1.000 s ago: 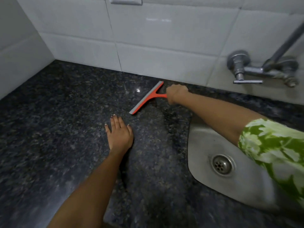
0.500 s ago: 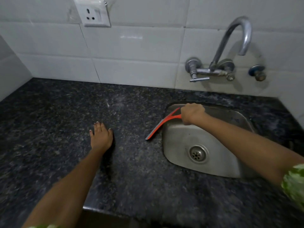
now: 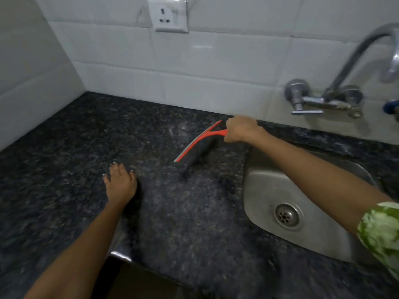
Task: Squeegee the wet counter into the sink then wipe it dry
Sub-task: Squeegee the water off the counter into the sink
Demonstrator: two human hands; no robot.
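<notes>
Half a second earlier the squeegee [image 3: 199,140] had hung at the sink's left rim; it had since gone back out over the desk [image 3: 64,165], up near the back wall and well left of the sink [image 3: 265,190]. The right hand [image 3: 240,129] was closed in a fist around the orange handle, with the arm reaching across the sink's upper left corner. The blade ran on a slant, its far end near the hand and its near end pointing down and left toward the middle of the desk. A dark shadow lay just under the blade; whether the rubber edge touched the stone could not be told from the blur.

The left hand [image 3: 121,184] lay flat on the desk, palm down, fingers [image 3: 115,169] stretched forward and close together, holding nothing. It sat in much the same spot as before, left of the squeegee and apart from it.

The desk was dark speckled stone, with a paler, hazy patch between the left hand and the sink. The sink was bare steel, its drain [image 3: 288,215] toward the near side. A tap [image 3: 345,67] stood out from the white tiled wall above the sink, and a socket [image 3: 169,15] sat on the tiles at the top. A green patterned sleeve [image 3: 382,231] showed at the right edge.
</notes>
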